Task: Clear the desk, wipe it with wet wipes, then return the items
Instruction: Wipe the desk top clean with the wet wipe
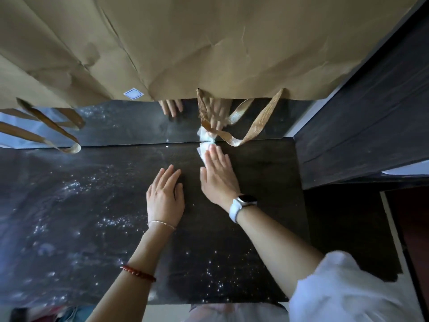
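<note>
Wipe (204, 152) lies at the frame's centre, pressed onto the table (92, 205) under the flat right hand's (218, 175) fingers. Left hand (166, 196) rests spread just beside.

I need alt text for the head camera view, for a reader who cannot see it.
A person's right hand presses a white wet wipe flat against a dark, glossy desk near its back edge, while the left hand rests open beside it. Brown paper bags hang above.

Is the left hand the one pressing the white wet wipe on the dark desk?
No. The right hand, wearing a white watch, presses the white wet wipe with straight fingers; the left hand rests flat on the dark desk.
</note>
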Demonstrator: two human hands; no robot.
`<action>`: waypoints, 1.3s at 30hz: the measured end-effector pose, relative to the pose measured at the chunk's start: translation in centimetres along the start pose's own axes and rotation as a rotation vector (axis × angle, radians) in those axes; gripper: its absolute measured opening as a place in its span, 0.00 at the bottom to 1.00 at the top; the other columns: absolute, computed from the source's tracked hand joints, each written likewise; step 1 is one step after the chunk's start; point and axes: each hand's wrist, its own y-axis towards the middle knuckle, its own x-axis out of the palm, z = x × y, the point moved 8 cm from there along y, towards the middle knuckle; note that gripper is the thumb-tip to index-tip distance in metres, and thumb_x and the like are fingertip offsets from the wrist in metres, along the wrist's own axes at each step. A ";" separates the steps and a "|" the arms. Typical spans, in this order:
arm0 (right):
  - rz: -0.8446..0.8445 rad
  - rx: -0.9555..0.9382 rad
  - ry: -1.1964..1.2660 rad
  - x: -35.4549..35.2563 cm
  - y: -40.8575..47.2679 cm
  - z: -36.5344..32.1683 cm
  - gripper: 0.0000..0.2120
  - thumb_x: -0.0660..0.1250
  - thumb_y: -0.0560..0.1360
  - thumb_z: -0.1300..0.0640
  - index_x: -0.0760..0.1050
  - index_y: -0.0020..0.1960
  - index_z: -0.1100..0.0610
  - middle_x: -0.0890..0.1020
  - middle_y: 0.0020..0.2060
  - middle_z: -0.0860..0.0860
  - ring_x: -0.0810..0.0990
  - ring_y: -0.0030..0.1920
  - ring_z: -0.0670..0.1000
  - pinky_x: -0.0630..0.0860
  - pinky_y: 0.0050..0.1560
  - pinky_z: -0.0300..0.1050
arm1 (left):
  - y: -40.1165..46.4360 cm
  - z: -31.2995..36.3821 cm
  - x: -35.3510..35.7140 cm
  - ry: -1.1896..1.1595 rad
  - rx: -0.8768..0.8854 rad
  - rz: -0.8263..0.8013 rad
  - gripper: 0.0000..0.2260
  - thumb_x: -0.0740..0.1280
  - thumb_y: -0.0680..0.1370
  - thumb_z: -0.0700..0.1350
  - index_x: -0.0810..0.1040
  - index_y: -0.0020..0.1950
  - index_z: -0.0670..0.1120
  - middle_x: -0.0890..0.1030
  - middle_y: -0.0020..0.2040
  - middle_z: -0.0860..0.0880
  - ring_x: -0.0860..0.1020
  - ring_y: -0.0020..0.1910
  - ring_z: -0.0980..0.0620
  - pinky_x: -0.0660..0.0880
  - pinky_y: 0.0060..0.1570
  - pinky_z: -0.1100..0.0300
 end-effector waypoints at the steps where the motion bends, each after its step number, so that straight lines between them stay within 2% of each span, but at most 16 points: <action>1: -0.037 -0.036 -0.004 0.7 0.4 -1.3 0.25 0.50 0.80 0.56 0.49 0.74 0.62 0.50 0.75 0.57 0.45 0.75 0.53 0.41 0.73 0.49 | 0.1 -1.0 -1.0 0.048 -0.016 0.030 0.15 0.62 0.76 0.40 0.74 0.63 0.43 0.72 0.67 0.43 0.66 0.69 0.42 0.65 0.64 0.43; 4: -0.022 -0.002 -0.037 0.7 0.3 -0.4 0.25 0.48 0.80 0.55 0.50 0.74 0.62 0.51 0.75 0.57 0.47 0.75 0.54 0.44 0.74 0.51 | 1.1 -3.7 -1.8 0.172 -0.082 -0.067 0.19 0.62 0.77 0.44 0.69 0.68 0.46 0.65 0.72 0.45 0.60 0.72 0.44 0.57 0.67 0.45; 7: 0.227 0.311 -0.104 -2.3 -2.7 6.1 0.25 0.50 0.78 0.57 0.53 0.73 0.65 0.55 0.73 0.62 0.51 0.74 0.60 0.49 0.73 0.55 | 2.1 -5.3 -1.3 0.237 -0.074 -0.181 0.21 0.59 0.78 0.49 0.63 0.71 0.48 0.59 0.75 0.48 0.54 0.74 0.48 0.53 0.68 0.48; 10: 0.299 0.569 -0.055 -3.2 -3.2 8.1 0.24 0.51 0.79 0.59 0.54 0.72 0.67 0.55 0.73 0.63 0.51 0.74 0.61 0.50 0.72 0.56 | 2.8 -6.3 -1.7 0.218 -0.017 -0.170 0.19 0.58 0.78 0.47 0.67 0.69 0.48 0.63 0.73 0.48 0.58 0.73 0.48 0.53 0.67 0.49; 14: 0.272 0.310 -0.017 1.5 1.5 -2.0 0.26 0.49 0.74 0.57 0.62 0.69 0.67 0.66 0.68 0.65 0.62 0.70 0.63 0.60 0.68 0.60 | 3.1 -7.6 -4.1 0.104 0.016 -0.043 0.18 0.56 0.75 0.45 0.74 0.63 0.45 0.72 0.67 0.46 0.67 0.68 0.45 0.58 0.63 0.48; 15: 0.235 0.208 -0.015 3.3 2.2 -4.9 0.26 0.49 0.73 0.57 0.63 0.69 0.67 0.66 0.68 0.65 0.62 0.70 0.63 0.60 0.68 0.60 | 3.1 -8.2 -4.8 0.081 -0.004 -0.011 0.18 0.57 0.74 0.44 0.75 0.62 0.45 0.73 0.66 0.46 0.68 0.67 0.45 0.59 0.63 0.48; 18: 0.042 -0.039 -0.034 6.2 2.8 -11.1 0.25 0.51 0.77 0.59 0.54 0.73 0.64 0.57 0.74 0.60 0.52 0.74 0.58 0.46 0.73 0.54 | 2.7 -10.5 -6.2 0.044 -0.095 0.021 0.15 0.60 0.76 0.42 0.74 0.63 0.45 0.73 0.67 0.46 0.67 0.67 0.45 0.59 0.64 0.46; 20: 0.045 -0.081 -0.062 5.4 2.5 -10.3 0.24 0.50 0.77 0.58 0.57 0.72 0.64 0.60 0.73 0.60 0.56 0.73 0.58 0.49 0.72 0.55 | 2.5 -11.3 -6.6 0.045 -0.129 0.027 0.15 0.60 0.76 0.44 0.74 0.63 0.45 0.72 0.67 0.46 0.67 0.67 0.44 0.59 0.64 0.45; 23: 0.184 0.123 -0.137 1.8 0.6 -3.0 0.26 0.46 0.74 0.56 0.63 0.68 0.67 0.66 0.69 0.64 0.63 0.70 0.63 0.59 0.69 0.60 | 2.3 -10.6 -6.2 0.012 -0.126 0.003 0.20 0.56 0.73 0.48 0.74 0.62 0.44 0.73 0.66 0.45 0.68 0.66 0.42 0.60 0.63 0.43; 27: 0.250 0.569 -0.067 -2.3 -2.3 6.2 0.23 0.51 0.79 0.59 0.55 0.72 0.66 0.56 0.73 0.64 0.53 0.73 0.61 0.51 0.72 0.55 | 1.9 -8.2 -4.9 0.014 -0.049 -0.029 0.23 0.52 0.73 0.52 0.74 0.62 0.44 0.73 0.65 0.44 0.68 0.66 0.41 0.62 0.62 0.43; 29: 0.292 0.485 -0.071 -1.8 -1.2 3.5 0.23 0.51 0.77 0.59 0.60 0.69 0.68 0.62 0.70 0.66 0.59 0.71 0.64 0.60 0.68 0.58 | 1.6 -7.9 -4.4 0.028 -0.023 -0.051 0.26 0.50 0.72 0.54 0.74 0.62 0.44 0.73 0.66 0.43 0.68 0.66 0.41 0.63 0.61 0.42; 31: 0.204 0.193 -0.085 1.3 0.8 -2.6 0.24 0.49 0.74 0.57 0.63 0.68 0.66 0.66 0.68 0.65 0.62 0.69 0.64 0.64 0.65 0.59 | 1.6 -8.3 -4.4 0.045 -0.030 -0.062 0.26 0.50 0.72 0.55 0.73 0.63 0.45 0.72 0.67 0.43 0.66 0.67 0.41 0.61 0.63 0.42; 33: 0.014 -0.015 -0.092 4.4 1.4 -7.4 0.24 0.50 0.78 0.56 0.56 0.73 0.61 0.59 0.73 0.59 0.54 0.74 0.58 0.52 0.71 0.55 | 1.8 -9.0 -4.7 0.053 -0.061 -0.059 0.21 0.56 0.75 0.51 0.72 0.65 0.45 0.70 0.68 0.44 0.64 0.69 0.42 0.59 0.64 0.42; 34: -0.031 -0.037 -0.102 4.7 1.5 -8.2 0.24 0.50 0.79 0.56 0.53 0.74 0.60 0.55 0.75 0.56 0.50 0.75 0.55 0.46 0.73 0.52 | 1.9 -9.4 -4.8 0.058 -0.074 -0.058 0.19 0.58 0.76 0.48 0.71 0.65 0.45 0.69 0.69 0.44 0.63 0.69 0.42 0.58 0.65 0.42; 36: 0.043 0.019 -0.156 3.2 1.6 -6.6 0.24 0.51 0.79 0.56 0.53 0.74 0.59 0.56 0.75 0.55 0.51 0.74 0.54 0.43 0.73 0.51 | 2.1 -9.5 -4.9 0.071 -0.075 -0.070 0.18 0.61 0.76 0.45 0.70 0.66 0.45 0.68 0.70 0.44 0.62 0.70 0.43 0.57 0.65 0.42; 39: 0.180 0.199 -0.309 -0.3 0.5 -0.8 0.24 0.55 0.76 0.57 0.61 0.70 0.62 0.66 0.69 0.58 0.64 0.68 0.59 0.58 0.68 0.56 | 1.9 -7.9 -3.3 0.125 0.034 -0.153 0.20 0.58 0.76 0.48 0.68 0.68 0.46 0.66 0.71 0.45 0.61 0.71 0.43 0.57 0.65 0.43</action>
